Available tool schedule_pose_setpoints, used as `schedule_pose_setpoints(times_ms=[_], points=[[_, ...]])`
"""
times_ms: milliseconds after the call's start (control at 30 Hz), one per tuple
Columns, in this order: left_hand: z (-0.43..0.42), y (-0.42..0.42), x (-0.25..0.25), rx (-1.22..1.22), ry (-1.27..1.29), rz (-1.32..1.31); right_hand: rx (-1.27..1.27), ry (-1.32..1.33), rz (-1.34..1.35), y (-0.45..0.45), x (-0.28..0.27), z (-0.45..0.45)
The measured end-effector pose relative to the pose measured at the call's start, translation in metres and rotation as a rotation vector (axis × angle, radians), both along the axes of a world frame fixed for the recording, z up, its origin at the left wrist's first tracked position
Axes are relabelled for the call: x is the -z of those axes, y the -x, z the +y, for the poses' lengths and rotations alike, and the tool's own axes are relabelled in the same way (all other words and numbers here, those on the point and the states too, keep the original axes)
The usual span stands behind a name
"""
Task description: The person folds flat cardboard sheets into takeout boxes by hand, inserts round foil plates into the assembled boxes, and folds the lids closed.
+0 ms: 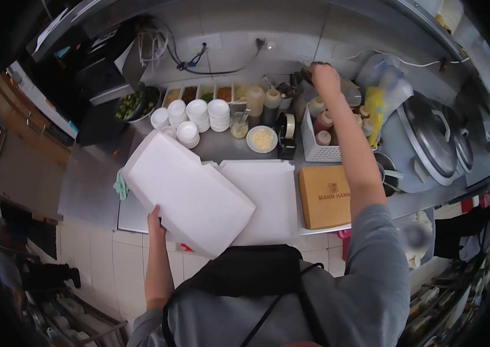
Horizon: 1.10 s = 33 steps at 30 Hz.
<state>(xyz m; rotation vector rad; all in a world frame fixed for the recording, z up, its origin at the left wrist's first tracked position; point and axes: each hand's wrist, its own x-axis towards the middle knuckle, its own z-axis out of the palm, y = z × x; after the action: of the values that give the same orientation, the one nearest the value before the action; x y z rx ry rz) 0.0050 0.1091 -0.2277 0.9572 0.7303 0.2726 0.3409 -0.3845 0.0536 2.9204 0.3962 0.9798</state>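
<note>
My left hand (pixel 156 221) grips the near left edge of a white cardboard panel (pixel 190 194), fingers partly hidden; the panel tilts over the counter. To its right another white box piece (pixel 265 196) lies at the counter's front edge; I cannot tell whether the two are joined. My right hand (pixel 325 80) reaches far back to the wall side, above and behind a white basket (pixel 321 151) of sauce bottles. Its fingers are curled, and what is in them is hidden. A brown box (pixel 325 199) printed "MANN HANN" lies below my right forearm.
Stacked white cups (pixel 197 115) stand before several topping containers (pixel 207 94). Beside a tape dispenser (pixel 286 136) is a plate of shredded yellow food (pixel 262 139). Large metal lids (pixel 427 133) lean at right. A green cloth (pixel 120 185) hangs at left. Another person (pixel 488 220) stands at far right.
</note>
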Motion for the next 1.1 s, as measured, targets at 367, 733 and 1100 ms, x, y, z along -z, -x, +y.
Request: schedule_pose_setpoints(times_ms=[367,733,1100], points=[[-0.014,-0.001,-0.03,-0.045,0.16,-0.014,-0.934,-0.062,0.015,0.202,0.095,0.141],[0.017,-0.015,-0.028,0.065,-0.107,0.094,-1.001,0.051,1.243,0.299,0.167,0.179],[0.012,-0.026,-0.076,0.194,-0.448,-0.068,-0.537,-0.926,0.982,0.135,0.154,0.228]])
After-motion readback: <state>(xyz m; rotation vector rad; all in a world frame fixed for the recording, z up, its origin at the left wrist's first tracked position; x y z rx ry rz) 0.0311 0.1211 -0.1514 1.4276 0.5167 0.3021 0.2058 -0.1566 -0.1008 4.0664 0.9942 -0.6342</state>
